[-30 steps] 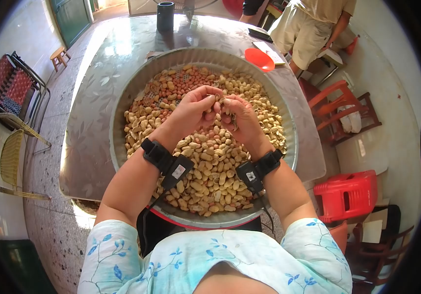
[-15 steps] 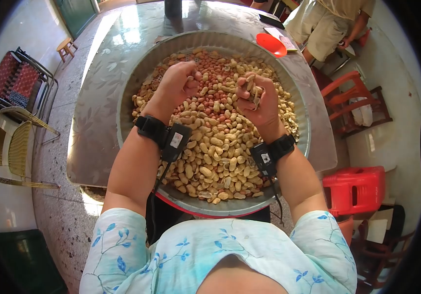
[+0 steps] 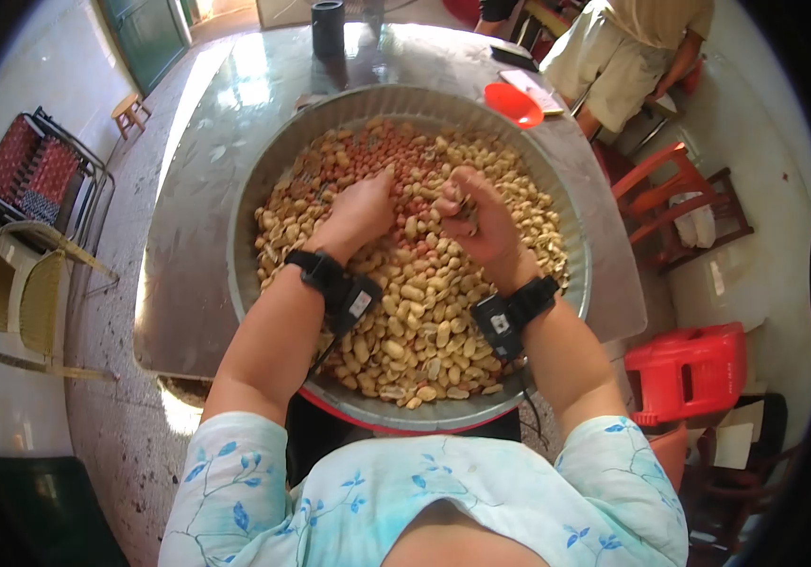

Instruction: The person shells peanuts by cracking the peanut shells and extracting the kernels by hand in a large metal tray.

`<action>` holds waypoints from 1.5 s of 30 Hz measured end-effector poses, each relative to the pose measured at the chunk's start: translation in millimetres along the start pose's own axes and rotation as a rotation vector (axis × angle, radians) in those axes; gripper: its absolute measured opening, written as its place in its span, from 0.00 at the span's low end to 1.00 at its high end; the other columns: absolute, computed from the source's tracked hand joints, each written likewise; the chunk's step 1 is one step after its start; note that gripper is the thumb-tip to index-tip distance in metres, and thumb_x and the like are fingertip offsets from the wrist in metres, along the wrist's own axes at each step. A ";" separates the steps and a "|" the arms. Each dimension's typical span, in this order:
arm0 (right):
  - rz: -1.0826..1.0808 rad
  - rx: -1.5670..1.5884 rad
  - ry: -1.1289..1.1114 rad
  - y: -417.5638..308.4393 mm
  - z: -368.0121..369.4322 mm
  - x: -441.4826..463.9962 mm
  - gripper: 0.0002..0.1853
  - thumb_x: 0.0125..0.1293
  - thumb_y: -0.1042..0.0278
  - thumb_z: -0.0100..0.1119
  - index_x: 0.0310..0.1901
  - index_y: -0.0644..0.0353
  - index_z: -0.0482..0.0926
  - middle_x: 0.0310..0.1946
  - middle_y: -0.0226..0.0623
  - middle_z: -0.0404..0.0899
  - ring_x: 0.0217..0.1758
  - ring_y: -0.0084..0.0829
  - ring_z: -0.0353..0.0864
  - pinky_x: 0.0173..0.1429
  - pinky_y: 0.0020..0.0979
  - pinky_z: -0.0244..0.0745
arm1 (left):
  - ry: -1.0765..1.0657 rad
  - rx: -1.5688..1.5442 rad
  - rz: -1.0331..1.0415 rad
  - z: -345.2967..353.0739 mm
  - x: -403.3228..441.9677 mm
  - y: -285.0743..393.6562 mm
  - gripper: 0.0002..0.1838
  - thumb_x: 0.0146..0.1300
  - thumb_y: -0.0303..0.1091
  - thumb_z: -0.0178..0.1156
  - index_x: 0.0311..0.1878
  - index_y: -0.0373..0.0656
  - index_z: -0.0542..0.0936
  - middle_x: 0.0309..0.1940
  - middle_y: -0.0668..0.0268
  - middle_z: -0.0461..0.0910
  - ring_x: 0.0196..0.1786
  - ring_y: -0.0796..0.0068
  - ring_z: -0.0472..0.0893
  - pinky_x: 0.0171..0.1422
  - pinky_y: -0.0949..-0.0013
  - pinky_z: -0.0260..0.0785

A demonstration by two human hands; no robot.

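Observation:
A wide round metal basin holds a heap of unshelled peanuts, with reddish shelled kernels gathered toward its far side. Over the middle of the heap, my left hand is closed, its fingertips turned toward the right hand; whatever they pinch is hidden. My right hand curls around a few peanuts, partly covered by its fingers. The two hands are close but apart. Each wrist wears a black strap with a small box and cable.
The basin rests on a grey patterned table. Beyond it are a red plate, a dark cup and papers. Another person is at the back right. Chairs stand left, a red plastic stool right.
My left hand has come down and right toward the kernels, its fingers turning away from view. My right hand has shifted slightly left and lower, still holding peanuts. The camera view has tilted a little.

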State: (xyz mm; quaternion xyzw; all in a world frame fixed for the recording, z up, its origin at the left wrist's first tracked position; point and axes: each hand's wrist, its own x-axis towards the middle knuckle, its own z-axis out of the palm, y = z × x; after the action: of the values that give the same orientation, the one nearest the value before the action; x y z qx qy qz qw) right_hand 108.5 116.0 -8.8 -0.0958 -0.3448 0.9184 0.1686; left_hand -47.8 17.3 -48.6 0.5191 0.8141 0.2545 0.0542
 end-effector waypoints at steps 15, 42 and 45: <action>0.106 -0.433 0.157 11.1 17.2 -2.9 0.07 0.56 0.68 0.58 0.37 0.57 0.74 0.25 0.27 0.73 0.22 0.16 0.69 0.16 0.16 0.61 | -0.202 -1.202 -0.300 -32.6 -13.0 34.6 0.10 0.57 0.35 0.53 0.36 0.40 0.65 0.19 0.68 0.68 0.16 0.83 0.64 0.14 0.79 0.55; -0.097 -0.479 0.271 20.7 16.0 -2.1 0.10 0.63 0.62 0.49 0.28 0.57 0.73 0.17 0.24 0.68 0.15 0.16 0.65 0.15 0.17 0.59 | 0.244 -0.797 -0.039 -4.1 -23.7 63.1 0.06 0.61 0.28 0.47 0.39 0.36 0.67 0.23 0.59 0.74 0.24 0.70 0.76 0.28 0.68 0.67; -0.175 -0.598 0.276 22.1 11.9 -1.2 0.09 0.63 0.64 0.49 0.29 0.57 0.73 0.17 0.23 0.68 0.16 0.15 0.65 0.16 0.16 0.59 | 0.154 -0.905 -0.024 -3.5 -22.8 62.4 0.08 0.61 0.27 0.44 0.41 0.36 0.70 0.24 0.60 0.74 0.25 0.73 0.75 0.29 0.69 0.67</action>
State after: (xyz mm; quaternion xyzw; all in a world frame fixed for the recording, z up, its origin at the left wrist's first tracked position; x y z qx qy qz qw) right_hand 100.8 92.8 -14.5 -0.2346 -0.5796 0.7371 0.2565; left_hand 12.3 16.9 -20.2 0.4132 0.6285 0.6219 0.2178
